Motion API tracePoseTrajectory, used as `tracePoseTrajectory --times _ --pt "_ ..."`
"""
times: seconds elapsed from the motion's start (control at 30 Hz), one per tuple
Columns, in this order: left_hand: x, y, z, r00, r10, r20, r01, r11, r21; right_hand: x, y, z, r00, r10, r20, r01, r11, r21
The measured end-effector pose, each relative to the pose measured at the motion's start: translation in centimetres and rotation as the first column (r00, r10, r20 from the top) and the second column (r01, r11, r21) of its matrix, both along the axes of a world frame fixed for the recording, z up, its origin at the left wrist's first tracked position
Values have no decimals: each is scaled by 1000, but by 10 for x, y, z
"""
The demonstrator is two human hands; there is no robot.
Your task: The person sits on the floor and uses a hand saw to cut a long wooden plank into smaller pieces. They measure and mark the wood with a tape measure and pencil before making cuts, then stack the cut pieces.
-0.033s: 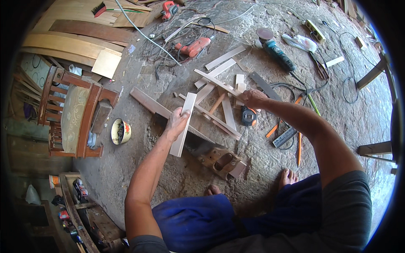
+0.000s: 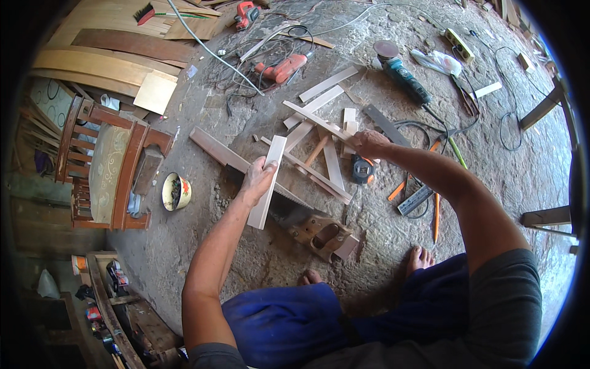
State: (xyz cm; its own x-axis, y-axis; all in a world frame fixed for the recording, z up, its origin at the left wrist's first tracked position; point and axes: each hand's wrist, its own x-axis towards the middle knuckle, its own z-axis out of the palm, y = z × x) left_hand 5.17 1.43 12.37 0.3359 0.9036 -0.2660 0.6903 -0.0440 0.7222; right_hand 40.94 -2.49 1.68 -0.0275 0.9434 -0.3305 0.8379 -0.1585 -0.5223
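Note:
My left hand [image 2: 260,177] is closed around a pale wooden strip [image 2: 265,198], held tilted above a handsaw [image 2: 314,232] that lies on the floor. Away to the right, my right hand [image 2: 370,146] has its fingers closed on the near end of a long thin wooden slat [image 2: 315,122]; its fingertips are partly hidden. Beneath and between both hands several more cut strips [image 2: 332,161] lie crossed in a loose pile. Just below my right hand sits a black and orange tape measure [image 2: 362,170].
An angle grinder [image 2: 403,79] and a red power drill [image 2: 284,67] lie farther off among cords. An enamel bowl [image 2: 176,191] stands at left beside a carved wooden furniture piece [image 2: 126,169]. Orange pencil-like sticks [image 2: 436,218] and a grey bar [image 2: 415,200] lie at right, near my foot.

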Motion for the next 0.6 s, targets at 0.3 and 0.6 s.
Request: tracePoseTrajectory --times 0.3,0.6 --pt "16 -6 6 980 187 66 -161 945 -284 -1 0 11 1000 19 12 -19 998 55" --pt "17 -13 -34 917 336 216 -170 818 -549 -7 4 12 999 27 29 -29 999 39"
